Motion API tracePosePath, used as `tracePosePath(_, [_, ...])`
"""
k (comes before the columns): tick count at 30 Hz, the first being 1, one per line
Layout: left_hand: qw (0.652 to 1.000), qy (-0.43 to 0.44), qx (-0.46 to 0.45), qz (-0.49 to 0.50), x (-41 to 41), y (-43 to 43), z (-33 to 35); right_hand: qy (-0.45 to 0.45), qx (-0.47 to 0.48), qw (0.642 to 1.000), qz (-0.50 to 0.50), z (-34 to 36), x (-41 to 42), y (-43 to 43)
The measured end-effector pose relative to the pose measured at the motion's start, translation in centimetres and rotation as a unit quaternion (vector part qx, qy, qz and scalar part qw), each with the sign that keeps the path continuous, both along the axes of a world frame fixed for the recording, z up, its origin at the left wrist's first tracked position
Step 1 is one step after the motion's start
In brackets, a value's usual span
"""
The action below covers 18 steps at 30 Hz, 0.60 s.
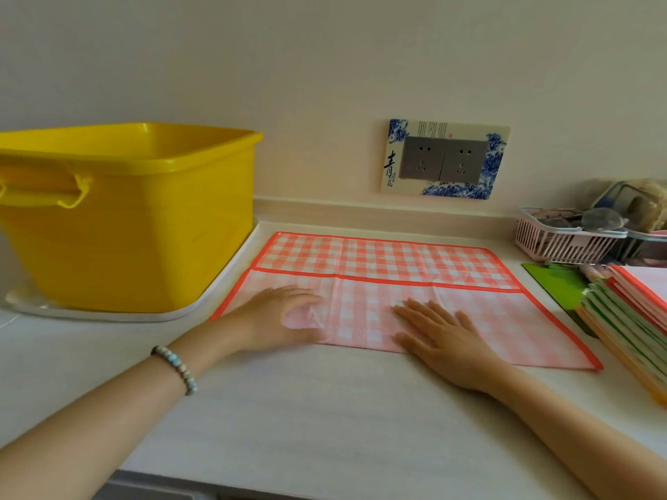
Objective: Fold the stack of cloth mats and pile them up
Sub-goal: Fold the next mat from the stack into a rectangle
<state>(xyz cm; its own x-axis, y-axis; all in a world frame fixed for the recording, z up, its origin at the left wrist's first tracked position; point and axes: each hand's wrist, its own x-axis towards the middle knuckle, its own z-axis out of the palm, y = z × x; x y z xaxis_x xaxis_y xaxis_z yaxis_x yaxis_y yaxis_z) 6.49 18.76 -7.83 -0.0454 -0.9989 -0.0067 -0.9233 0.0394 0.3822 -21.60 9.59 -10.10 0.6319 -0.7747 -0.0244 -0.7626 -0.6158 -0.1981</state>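
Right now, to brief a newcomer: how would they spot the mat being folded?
Find the big yellow tub on the left. Right of it lies a pink-checked mat with an orange border, partly folded. Only it, not the stack of mats further right, lies under the left hand and right hand.

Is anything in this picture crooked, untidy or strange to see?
Slightly. The folded flap of the checked mat stops short of its far edge, leaving a strip uncovered. The stack of mats at right is fanned, not squared.
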Motion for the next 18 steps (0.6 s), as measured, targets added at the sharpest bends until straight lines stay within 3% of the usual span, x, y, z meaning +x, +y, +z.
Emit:
tracePosePath(2, [0.999,0.013,-0.019,-0.044,-1.5,-0.1,-0.1,-0.008,0.002,1.000,0.000,0.0,0.0,0.0])
tracePosePath(6, [0.993,-0.060,-0.046,-0.086,-2.7,-0.4,0.0,-0.034,-0.001,0.999,-0.003,0.0,-0.2,0.0])
tracePosePath(14, [0.981,-0.115,-0.108,-0.113,-3.6,0.7,0.6,-0.123,-0.009,0.992,0.020,0.3,-0.7,0.5])
tracePosePath(18, [0.985,-0.124,-0.085,-0.086,-3.4,0.2,0.7,-0.102,-0.001,0.991,0.091,0.9,-1.7,1.0])
